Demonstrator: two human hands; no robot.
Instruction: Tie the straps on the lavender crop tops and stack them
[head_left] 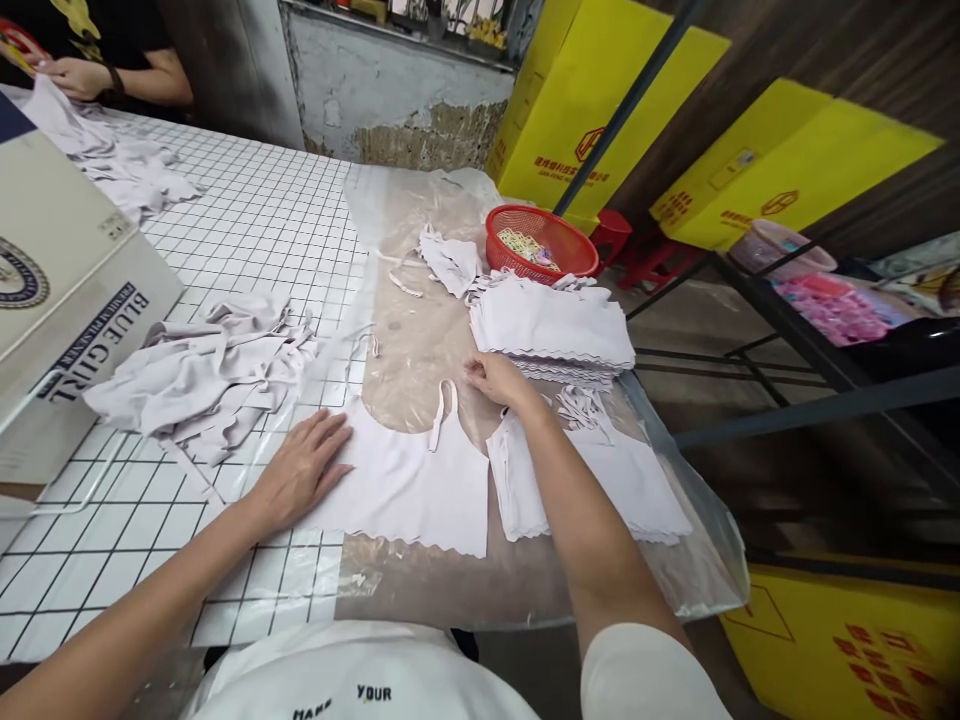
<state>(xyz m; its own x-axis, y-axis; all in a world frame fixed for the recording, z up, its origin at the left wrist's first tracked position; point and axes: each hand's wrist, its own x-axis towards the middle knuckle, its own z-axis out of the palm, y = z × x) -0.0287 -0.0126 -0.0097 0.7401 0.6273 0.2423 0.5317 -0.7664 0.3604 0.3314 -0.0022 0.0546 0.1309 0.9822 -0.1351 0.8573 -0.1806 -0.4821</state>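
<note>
A pale lilac camisole piece [420, 490] lies spread flat in front of me, with one thin strap loop [444, 415] lying at its upper edge. My left hand [304, 465] rests on its left side, palm down and fingers stretched out. Just right of the strap loop, my right hand [499, 380] has loosely bent fingers, with nothing visible in them. A neat stack of folded lilac pieces [551, 320] with wavy edges is beside that hand. Under my right forearm, more flat camisoles [622, 485] lie with their straps bunched on top.
A loose heap of lilac garments [217, 370] lies left, beside a cardboard box [82, 290]. Behind the stack stands a red basket [544, 240] holding small bands. Clear plastic sheet [420, 590] covers the table's right part. Across the table, another person's hand [75, 78] is near more garments.
</note>
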